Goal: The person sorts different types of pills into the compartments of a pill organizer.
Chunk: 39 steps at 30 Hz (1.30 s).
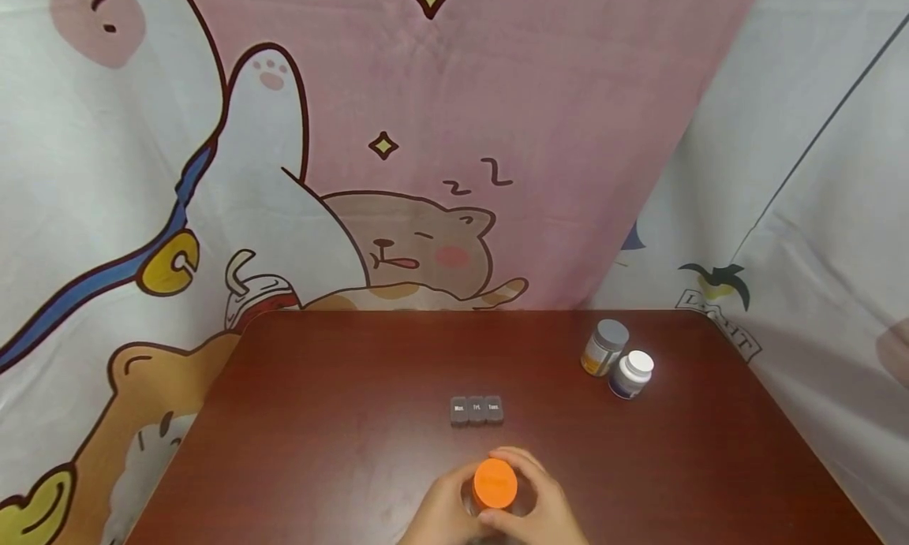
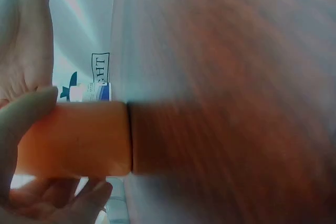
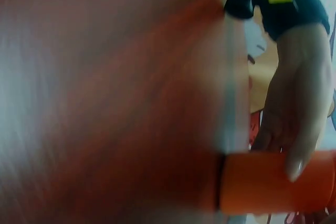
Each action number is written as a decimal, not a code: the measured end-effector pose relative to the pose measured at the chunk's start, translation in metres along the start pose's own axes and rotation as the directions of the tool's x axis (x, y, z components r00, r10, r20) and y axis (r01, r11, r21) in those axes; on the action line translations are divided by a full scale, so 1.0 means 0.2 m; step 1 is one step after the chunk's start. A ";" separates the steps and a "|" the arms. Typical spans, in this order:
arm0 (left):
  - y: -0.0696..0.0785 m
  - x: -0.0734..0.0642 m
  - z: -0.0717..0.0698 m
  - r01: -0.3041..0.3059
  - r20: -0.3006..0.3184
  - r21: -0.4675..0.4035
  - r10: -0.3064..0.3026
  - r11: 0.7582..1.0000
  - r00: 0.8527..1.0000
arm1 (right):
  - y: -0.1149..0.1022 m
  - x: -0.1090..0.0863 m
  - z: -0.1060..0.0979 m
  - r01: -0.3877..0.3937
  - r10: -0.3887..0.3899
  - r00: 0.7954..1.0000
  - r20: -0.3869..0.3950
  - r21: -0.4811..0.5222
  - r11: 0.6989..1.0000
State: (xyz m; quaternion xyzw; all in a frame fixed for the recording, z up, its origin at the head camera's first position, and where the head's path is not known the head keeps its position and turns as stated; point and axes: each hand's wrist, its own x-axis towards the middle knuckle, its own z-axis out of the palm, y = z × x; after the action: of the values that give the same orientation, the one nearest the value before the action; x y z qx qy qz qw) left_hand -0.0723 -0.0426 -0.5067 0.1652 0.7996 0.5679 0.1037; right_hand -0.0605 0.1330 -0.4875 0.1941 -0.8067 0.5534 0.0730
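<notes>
Two-handed hold on an orange bottle [image 2: 79, 137]

The bottle stands upright on the reddish-brown table [image 1: 341, 387], toward the person's side, its base touching the surface in both wrist views. The left hand [image 1: 446, 507] pinches its wall between thumb and fingers; the right hand [image 1: 554, 507] curls round from the other side, thumb at the near edge and forefinger at the far one. The orange cap [image 1: 495, 482] faces up between them and looks seated; whether it is loose, I cannot tell.

I judge the step in hand to be steadying or settling the bottle. If the cap is to be turned, the next move calls for one hand firm on the wall and the other gathered higher; if the bottle is to be shifted, both must keep it upright.

Beyond the hands lies a grey three-part pill case [image 1: 476, 411]. Farther off to the right, a grey-lidded jar [image 1: 600, 354] and a white-capped bottle [image 1: 630, 377] stand side by side.
</notes>
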 end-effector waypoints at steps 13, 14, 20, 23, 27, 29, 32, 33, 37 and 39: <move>-0.03 0.12 -0.13 -0.129 0.323 0.041 0.109 0.991 0.940 | 0.11 0.25 -0.21 0.171 -0.228 0.824 0.519 0.156 0.973; -0.03 0.13 -0.14 -0.140 0.344 0.043 0.117 0.989 0.932 | 0.12 0.26 -0.21 0.157 -0.225 0.812 0.538 0.171 0.973; -0.05 0.13 -0.14 -0.167 0.348 0.039 0.143 0.985 0.926 | 0.13 0.27 -0.22 0.173 -0.277 0.786 0.553 0.235 0.957; -0.04 0.13 -0.12 -0.161 0.269 0.071 0.136 0.984 0.954 | 0.11 0.23 -0.20 0.152 -0.252 0.832 0.494 0.233 0.960; -0.03 0.12 -0.09 -0.127 0.118 0.126 0.112 0.984 0.987 | 0.08 0.16 -0.15 0.079 -0.123 0.951 0.284 0.161 0.984; -0.02 0.12 -0.08 -0.098 0.057 0.132 0.092 0.986 0.994 | 0.06 0.13 -0.12 0.004 -0.023 0.987 0.160 0.115 0.993; -0.02 0.12 -0.07 -0.073 -0.005 0.144 0.075 0.987 0.997 | 0.04 0.08 -0.09 -0.069 0.067 0.997 0.037 0.079 0.994; -0.01 0.12 -0.07 -0.066 -0.016 0.140 0.069 0.988 0.997 | 0.03 0.08 -0.08 -0.058 0.057 0.998 0.017 0.060 0.997; -0.01 0.12 -0.06 -0.060 -0.038 0.127 0.065 0.990 0.997 | 0.03 0.06 -0.05 0.012 -0.012 1.000 -0.013 0.007 1.000; -0.01 0.13 -0.05 -0.064 -0.033 0.119 0.068 0.991 0.997 | 0.03 0.07 -0.04 -0.004 0.004 1.000 -0.008 -0.011 1.000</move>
State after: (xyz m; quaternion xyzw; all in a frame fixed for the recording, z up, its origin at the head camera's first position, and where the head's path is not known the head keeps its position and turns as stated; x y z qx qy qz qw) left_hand -0.0997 -0.0431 -0.5053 0.1869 0.8277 0.5258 0.0603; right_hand -0.0758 0.1396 -0.4849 0.1897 -0.8099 0.5498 0.0759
